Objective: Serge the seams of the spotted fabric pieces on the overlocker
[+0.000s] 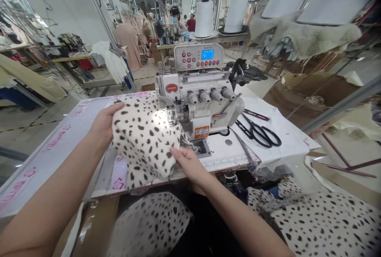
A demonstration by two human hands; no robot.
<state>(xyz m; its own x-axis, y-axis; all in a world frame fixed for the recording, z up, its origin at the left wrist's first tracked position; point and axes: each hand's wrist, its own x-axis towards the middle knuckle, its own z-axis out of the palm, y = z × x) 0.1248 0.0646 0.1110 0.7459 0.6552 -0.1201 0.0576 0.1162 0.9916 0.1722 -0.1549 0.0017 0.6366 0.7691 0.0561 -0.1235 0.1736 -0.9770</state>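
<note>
White fabric with dark spots (143, 134) lies over the left part of the sewing table, its inner edge at the needle area of a white overlock sewing machine (178, 86). At the fabric's upper left edge, my left hand (104, 122) is closed on it, thumb on top. My right hand (187, 160) pinches the lower right edge near the machine's front plate. Beneath the fabric, the fingers of both hands are partly hidden. A lamp lights the cloth beside the presser foot. More spotted fabric (151, 225) hangs over my lap.
Black scissors (262, 132) and dark red thread snips (256, 115) lie right of the machine. Thread cones (204, 19) stand behind it. A pile of spotted fabric (330, 221) sits at lower right, near a large cardboard box (285, 94). People work in the background.
</note>
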